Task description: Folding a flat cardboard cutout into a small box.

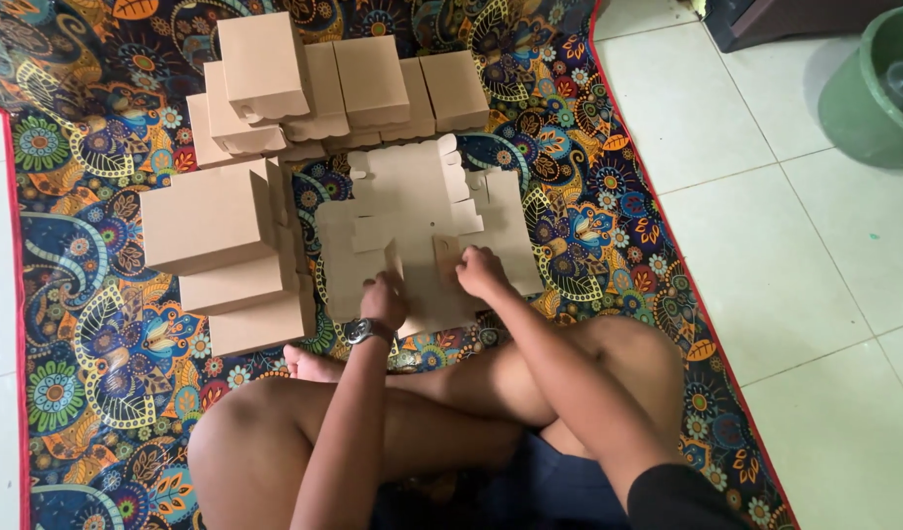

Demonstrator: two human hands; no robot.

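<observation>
I sit cross-legged on a patterned mat. A flat, unfolded brown cardboard box blank lies in front of my knees, on a pile of similar blanks. My left hand, with a watch on the wrist, presses on the blank's near left part by a raised flap. My right hand grips a small upright flap near the blank's near middle. Both hands are curled on the cardboard.
Several folded brown boxes are stacked to the left, and more stand in rows at the back. White tiled floor lies to the right, with a green bucket at the upper right corner.
</observation>
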